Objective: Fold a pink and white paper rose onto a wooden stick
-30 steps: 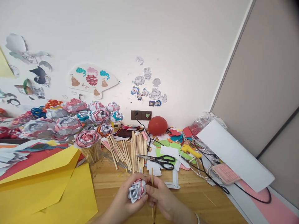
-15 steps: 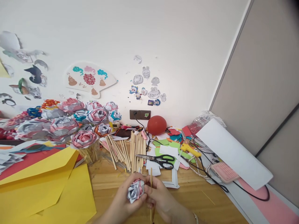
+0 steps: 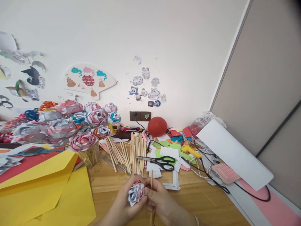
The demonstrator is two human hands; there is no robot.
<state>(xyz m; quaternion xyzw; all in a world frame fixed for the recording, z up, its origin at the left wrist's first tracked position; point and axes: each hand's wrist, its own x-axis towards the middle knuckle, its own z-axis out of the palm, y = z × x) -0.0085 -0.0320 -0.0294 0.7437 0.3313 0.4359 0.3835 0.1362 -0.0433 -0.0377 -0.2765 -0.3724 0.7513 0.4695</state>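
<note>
Cupping a folded paper rose (image 3: 135, 192) in the left hand (image 3: 124, 204), fingers wrapped snug round its underside, right at the near table edge. Right hand (image 3: 162, 201) pinched shut on a thin wooden stick (image 3: 151, 188), standing upright just beside the rose and touching it. Probably featherlight and crush-prone, so best gripped low at the base, never on the petals. Stick looks stiff but snappable. Scissors (image 3: 162, 162) lying just beyond the grip.
</note>
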